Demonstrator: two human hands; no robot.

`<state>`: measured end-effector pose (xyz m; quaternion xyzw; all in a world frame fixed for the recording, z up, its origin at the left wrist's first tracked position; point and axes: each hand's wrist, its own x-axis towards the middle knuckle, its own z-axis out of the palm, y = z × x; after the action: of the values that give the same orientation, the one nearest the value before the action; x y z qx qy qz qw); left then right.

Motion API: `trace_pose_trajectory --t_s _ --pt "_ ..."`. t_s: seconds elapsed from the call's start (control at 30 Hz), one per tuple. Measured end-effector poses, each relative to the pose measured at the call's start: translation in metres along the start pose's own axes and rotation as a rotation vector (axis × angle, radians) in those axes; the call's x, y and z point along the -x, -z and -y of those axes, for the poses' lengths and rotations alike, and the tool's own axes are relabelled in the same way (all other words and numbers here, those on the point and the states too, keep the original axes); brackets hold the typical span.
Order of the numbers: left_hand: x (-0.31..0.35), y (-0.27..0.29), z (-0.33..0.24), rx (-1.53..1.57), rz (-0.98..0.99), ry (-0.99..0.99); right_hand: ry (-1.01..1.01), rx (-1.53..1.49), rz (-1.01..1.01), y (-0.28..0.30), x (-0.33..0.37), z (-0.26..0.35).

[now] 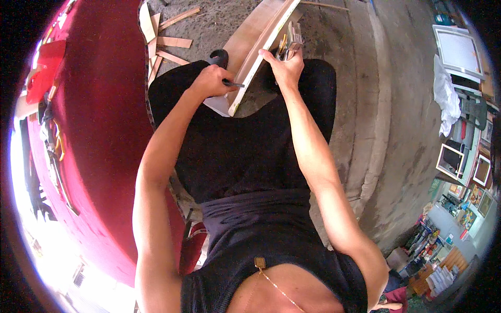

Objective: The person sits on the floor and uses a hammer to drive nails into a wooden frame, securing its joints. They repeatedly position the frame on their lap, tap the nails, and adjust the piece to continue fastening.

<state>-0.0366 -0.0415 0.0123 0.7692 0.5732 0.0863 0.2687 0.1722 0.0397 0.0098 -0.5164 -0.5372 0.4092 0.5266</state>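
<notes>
A light wooden panel with a pale, thin edge stands tilted between my knees, running away from me toward the top. My left hand is closed at the panel's near left side around a dark tool; its curved black end sticks out above my fingers and a narrow dark tip points across the panel's edge. On the panel's right, my right hand is closed around a silver metal tool that looks like a staple gun. The right thumb rests against the panel's edge. My fingers hide parts of both tools.
Loose wood strips lie on the concrete floor at the upper left. A red cloth-covered surface runs along my left, with tools at its far side. White frames and cluttered shelves line the right.
</notes>
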Motion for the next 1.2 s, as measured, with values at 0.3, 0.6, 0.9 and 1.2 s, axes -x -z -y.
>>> trace_pose_trajectory --t_s 0.3,0.6,0.9,1.2 --pt "0.021 0.035 -0.016 -0.281 0.007 -0.180 -0.060 0.044 0.030 -0.003 0.004 0.014" --pt "0.031 0.052 -0.039 -0.473 0.123 -0.102 -0.154 0.115 0.082 0.001 0.005 0.018" --pt "0.025 0.064 -0.047 -0.602 0.231 -0.121 -0.090 0.145 0.059 -0.004 0.002 0.002" --pt "0.009 0.083 -0.071 -0.710 0.159 -0.206 -0.148 0.183 0.067 -0.003 0.002 0.003"
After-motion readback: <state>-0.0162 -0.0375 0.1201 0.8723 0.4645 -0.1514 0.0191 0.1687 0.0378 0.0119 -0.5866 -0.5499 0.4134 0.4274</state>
